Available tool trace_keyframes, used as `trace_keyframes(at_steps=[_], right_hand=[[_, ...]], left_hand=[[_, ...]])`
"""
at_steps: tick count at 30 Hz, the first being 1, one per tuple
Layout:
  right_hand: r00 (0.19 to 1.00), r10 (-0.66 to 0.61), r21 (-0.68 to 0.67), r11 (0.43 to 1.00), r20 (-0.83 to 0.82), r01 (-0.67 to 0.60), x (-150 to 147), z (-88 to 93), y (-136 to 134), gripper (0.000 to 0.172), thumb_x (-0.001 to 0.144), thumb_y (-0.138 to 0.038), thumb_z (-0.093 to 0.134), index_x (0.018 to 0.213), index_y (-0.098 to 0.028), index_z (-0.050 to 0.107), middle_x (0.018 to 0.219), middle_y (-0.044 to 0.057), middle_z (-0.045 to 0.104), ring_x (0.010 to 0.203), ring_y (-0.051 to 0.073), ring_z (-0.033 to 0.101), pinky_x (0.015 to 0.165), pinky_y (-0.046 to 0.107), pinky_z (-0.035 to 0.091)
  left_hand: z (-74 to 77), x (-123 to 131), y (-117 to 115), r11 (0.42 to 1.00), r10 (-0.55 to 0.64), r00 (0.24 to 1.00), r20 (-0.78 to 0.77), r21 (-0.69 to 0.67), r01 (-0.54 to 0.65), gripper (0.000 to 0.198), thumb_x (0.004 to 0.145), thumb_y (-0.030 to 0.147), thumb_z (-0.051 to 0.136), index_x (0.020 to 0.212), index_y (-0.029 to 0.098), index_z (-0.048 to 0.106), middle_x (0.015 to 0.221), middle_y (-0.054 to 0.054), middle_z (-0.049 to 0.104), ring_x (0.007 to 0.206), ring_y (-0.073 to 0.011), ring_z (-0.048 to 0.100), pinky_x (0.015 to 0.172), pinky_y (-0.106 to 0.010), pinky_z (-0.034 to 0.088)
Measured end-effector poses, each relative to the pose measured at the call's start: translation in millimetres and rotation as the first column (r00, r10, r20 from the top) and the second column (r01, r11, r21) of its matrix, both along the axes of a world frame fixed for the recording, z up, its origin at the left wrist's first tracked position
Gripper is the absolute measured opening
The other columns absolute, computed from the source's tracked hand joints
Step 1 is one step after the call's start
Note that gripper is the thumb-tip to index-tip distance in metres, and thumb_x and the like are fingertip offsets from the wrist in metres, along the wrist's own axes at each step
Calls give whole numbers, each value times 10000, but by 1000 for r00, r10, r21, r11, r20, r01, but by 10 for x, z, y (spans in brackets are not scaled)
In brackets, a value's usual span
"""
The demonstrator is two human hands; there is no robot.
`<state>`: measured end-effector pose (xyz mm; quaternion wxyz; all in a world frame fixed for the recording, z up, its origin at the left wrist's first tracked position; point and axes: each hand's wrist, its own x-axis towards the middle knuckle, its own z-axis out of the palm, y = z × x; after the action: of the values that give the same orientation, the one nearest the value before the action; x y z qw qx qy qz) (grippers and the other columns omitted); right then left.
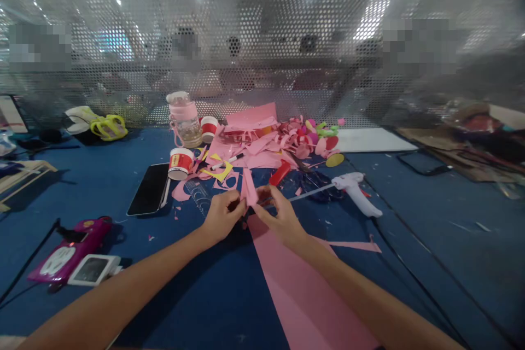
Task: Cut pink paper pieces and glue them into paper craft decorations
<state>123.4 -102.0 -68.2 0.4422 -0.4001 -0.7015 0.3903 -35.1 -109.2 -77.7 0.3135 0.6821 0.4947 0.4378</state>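
Observation:
Between my two hands stands a narrow folded strip of pink paper [248, 188], pinched from both sides at its lower end. My left hand [223, 214] has thumb and forefinger closed on its left edge. On the other side my right hand [281, 216] grips the same strip with thumb and fingers. A large pink sheet [299, 290] lies under my right hand and forearm. Just beyond the hands are pink paper scraps [262, 145], a red piece [280, 173] and a clear plastic stencil [199, 197].
A white glue gun [356, 191] lies to the right, its cord running toward me. Dark-handled scissors [322, 186] are beside it. At left are a phone [150, 190], a paper cup [180, 163], a water bottle [186, 123] and a purple device [69, 254]. Perforated metal [262, 79] borders the back.

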Motion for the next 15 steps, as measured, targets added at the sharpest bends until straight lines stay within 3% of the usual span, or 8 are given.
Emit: trace_keyframes(at_steps=[3,7,11,13,15], right_hand=[[999,35,23,999,25,-35,-9,-26,-11,230,775,-281,527,983,-182,511,947,68,575,844,174,564,742,329,466],[1000,21,17,1000,-12,-21,-40,-6,-45,250,775,-328,549,992,-205,530,890,45,570,788,165,553,707,316,474],[991,-88,25,996,-96,91,-65,49,-46,415,753,-386,591,1131,-234,516,982,63,549,845,171,547,740,319,482],[987,-93,16,995,-132,96,-48,49,-9,345,780,-411,557,1074,-233,581,972,61,565,843,168,554,733,312,481],[982,-102,-45,994,-161,96,-10,25,46,302,806,-446,508,925,-209,654,878,51,598,733,154,565,629,288,478]], left_hand=[[57,-9,-16,987,-158,987,6,-16,158,318,834,327,426,576,147,476,544,22,464,486,-81,428,487,-202,323],[84,-27,-14,925,-378,926,-12,-46,377,428,863,411,354,547,144,464,519,20,425,504,-82,391,507,-209,309],[37,-50,-10,868,-453,883,121,-165,468,488,836,514,374,515,150,425,442,39,350,429,-67,303,440,-214,236],[27,-58,-17,839,-478,866,150,-216,500,502,827,521,398,489,150,404,422,42,341,406,-57,284,421,-213,212],[36,-62,-25,840,-471,869,150,-226,494,514,819,530,412,477,147,404,414,41,349,395,-52,286,411,-208,209]])
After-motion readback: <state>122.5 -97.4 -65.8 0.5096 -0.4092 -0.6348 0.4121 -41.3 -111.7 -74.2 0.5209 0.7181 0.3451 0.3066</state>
